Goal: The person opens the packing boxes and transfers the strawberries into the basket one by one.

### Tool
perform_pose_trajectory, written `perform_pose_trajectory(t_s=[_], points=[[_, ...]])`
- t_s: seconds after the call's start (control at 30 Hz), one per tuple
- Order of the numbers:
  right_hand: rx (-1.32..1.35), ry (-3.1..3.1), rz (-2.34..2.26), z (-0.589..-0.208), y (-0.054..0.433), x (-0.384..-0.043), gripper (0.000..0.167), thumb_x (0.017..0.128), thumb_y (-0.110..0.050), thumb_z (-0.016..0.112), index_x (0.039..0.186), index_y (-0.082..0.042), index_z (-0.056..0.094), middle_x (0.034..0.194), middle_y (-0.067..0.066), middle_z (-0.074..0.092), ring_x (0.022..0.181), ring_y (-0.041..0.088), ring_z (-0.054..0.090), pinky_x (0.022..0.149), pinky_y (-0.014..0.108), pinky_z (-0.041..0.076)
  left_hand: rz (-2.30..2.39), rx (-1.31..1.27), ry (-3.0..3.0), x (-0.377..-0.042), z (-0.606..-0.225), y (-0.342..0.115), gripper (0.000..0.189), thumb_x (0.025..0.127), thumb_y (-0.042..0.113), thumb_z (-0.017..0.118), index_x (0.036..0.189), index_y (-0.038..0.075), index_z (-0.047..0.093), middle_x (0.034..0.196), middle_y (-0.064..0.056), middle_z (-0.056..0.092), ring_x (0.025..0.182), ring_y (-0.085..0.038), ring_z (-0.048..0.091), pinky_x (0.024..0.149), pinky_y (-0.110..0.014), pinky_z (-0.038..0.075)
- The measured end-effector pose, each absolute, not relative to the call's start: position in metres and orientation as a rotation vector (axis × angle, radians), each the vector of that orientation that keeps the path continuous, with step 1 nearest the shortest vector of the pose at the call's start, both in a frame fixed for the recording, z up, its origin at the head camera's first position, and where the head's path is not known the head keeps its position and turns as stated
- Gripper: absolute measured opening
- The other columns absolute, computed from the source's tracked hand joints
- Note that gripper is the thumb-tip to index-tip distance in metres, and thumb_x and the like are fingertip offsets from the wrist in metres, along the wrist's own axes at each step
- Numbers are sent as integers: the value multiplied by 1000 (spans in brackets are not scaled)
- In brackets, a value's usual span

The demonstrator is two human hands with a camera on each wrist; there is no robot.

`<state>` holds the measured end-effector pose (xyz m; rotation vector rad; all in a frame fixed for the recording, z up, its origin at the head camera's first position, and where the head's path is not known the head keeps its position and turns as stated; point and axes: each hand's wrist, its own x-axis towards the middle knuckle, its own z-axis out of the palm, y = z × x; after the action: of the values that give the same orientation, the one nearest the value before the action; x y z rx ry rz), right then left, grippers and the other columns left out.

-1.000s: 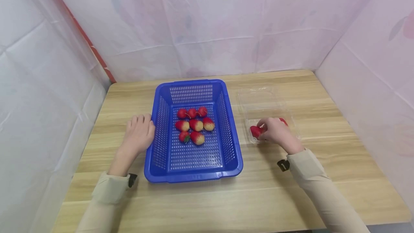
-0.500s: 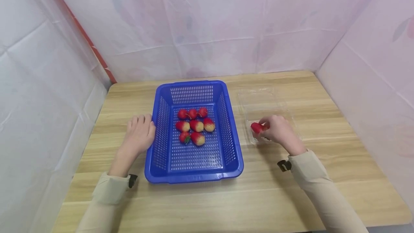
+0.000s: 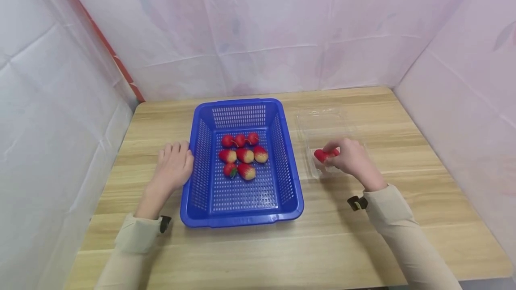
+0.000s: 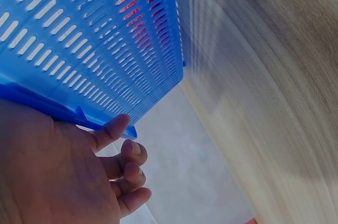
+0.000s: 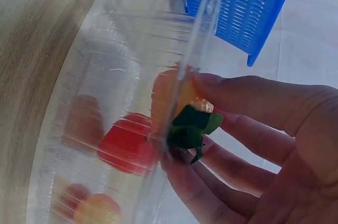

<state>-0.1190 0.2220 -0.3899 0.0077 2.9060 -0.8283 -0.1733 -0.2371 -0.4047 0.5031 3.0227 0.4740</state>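
Note:
My right hand (image 3: pixel 348 158) pinches a strawberry (image 3: pixel 321 155) between thumb and fingers over the clear plastic box (image 3: pixel 316 171). The right wrist view shows its green leaves (image 5: pixel 187 129) facing the palm and the box's wall crossing in front of the fruit. Behind that wall lie a red fruit (image 5: pixel 127 145) and a red-and-yellow one (image 5: pixel 97 211). At the left side of the blue basket (image 3: pixel 242 222), my left hand (image 3: pixel 173 167) rests palm down, its thumb along the rim. Its fingers hang loosely bent outside the basket in the left wrist view, holding nothing.
Inside the basket sit a row of red cherries (image 3: pixel 240 140), several red-and-cream strawberries (image 3: pixel 244 155) and a red fruit with green leaves (image 3: pixel 230 170). The box's lid (image 3: pixel 322 117) lies folded back. Pale cloth walls (image 3: pixel 258 35) surround the wooden table (image 3: pixel 258 258).
My right hand has moved slightly up and to the right in the head view, with the strawberry in its fingers. The left hand and the basket have stayed in place.

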Motion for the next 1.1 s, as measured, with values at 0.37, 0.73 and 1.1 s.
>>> perform_pose_trajectory(t_s=[0.37, 0.73, 1.1], points=[[8, 2930, -862, -391, 222, -120, 23, 74, -6, 78, 96, -5, 75, 97, 17, 68, 67, 24, 52, 62, 36, 38, 464, 507, 3022, -175, -406, -238, 33, 105, 25, 20, 107, 2, 44, 97, -16, 42, 91, -35, 34, 81, -49, 27], [-73, 2882, -925, -406, 221, -119, 23, 69, -1, 79, 91, -6, 75, 101, 14, 70, 83, 28, 60, 70, 37, 44, 455, 498, 3010, -175, -406, -238, 33, 105, 26, 20, 108, 3, 44, 98, -16, 43, 92, -35, 35, 82, -49, 28], [-53, 2895, -961, -411, 220, -116, 23, 71, -1, 74, 94, -2, 73, 102, 19, 67, 60, 19, 57, 58, 34, 45, 463, 507, 3011, -174, -405, -238, 33, 105, 26, 21, 109, 2, 44, 99, -16, 44, 93, -35, 35, 83, -50, 28]])
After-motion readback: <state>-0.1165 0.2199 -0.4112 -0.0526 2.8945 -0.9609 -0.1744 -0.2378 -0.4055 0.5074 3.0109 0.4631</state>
